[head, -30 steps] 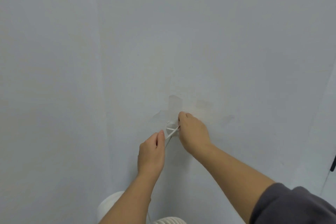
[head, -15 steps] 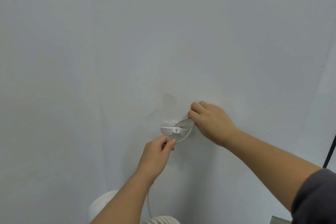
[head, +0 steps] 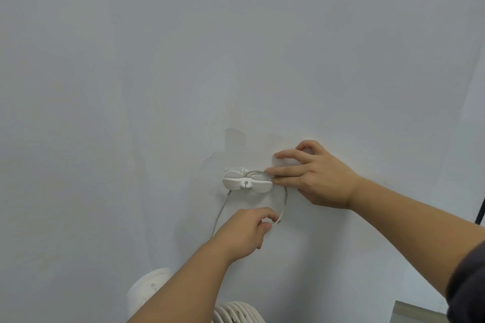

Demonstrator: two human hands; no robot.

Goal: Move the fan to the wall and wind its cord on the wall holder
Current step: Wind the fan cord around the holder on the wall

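A small white cord holder (head: 246,183) is stuck on the pale wall. The thin white cord (head: 284,198) loops over it, curves down on the right and also hangs down on the left toward the fan. My left hand (head: 245,231) pinches the cord just below the holder. My right hand (head: 312,174) presses the cord with its fingertips against the holder's right end. The white fan (head: 236,312) shows only its ribbed top at the bottom edge, under my left forearm.
A white rounded object (head: 147,288) stands at the bottom left beside the fan. A dark cable (head: 480,211) runs down the right edge. A grey box corner (head: 417,313) sits at the bottom right. The wall (head: 183,60) fills the view.
My right hand has slid right along the wall, uncovering the holder. My left hand has dropped lower with the cord, and the loop on the right has widened.
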